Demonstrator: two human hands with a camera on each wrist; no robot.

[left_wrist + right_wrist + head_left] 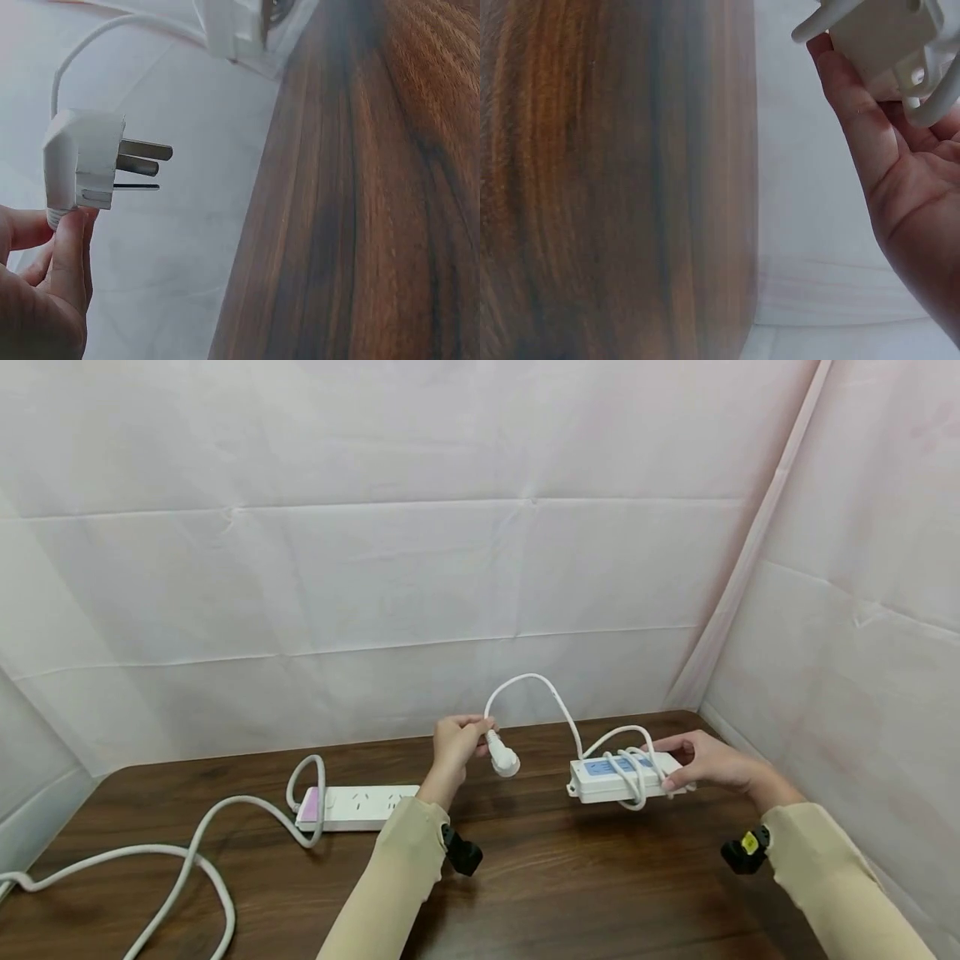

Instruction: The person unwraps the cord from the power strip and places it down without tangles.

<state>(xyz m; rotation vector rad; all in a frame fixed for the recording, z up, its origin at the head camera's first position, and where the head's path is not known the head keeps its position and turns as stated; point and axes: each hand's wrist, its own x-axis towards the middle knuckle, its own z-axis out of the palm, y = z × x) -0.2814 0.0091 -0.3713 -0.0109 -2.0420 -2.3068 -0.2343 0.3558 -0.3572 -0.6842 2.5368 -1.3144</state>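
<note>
My left hand (456,748) pinches the cord just behind a white three-pin plug (503,758). In the left wrist view the plug (82,161) shows its metal prongs pointing right. From it the white cord (534,676) arches over to a white power strip (600,787) with blue socket panels. Several turns of the cord are wound around that strip. My right hand (708,764) grips the strip by its right end, holding it above the table. The right wrist view shows the strip's end (889,45) between thumb and fingers.
A second white power strip (352,808) with a purple end lies on the dark wooden table (570,893), partly behind the left forearm. Its thick white cord (197,852) loops across the table's left side. White cloth (375,568) hangs behind and at the sides.
</note>
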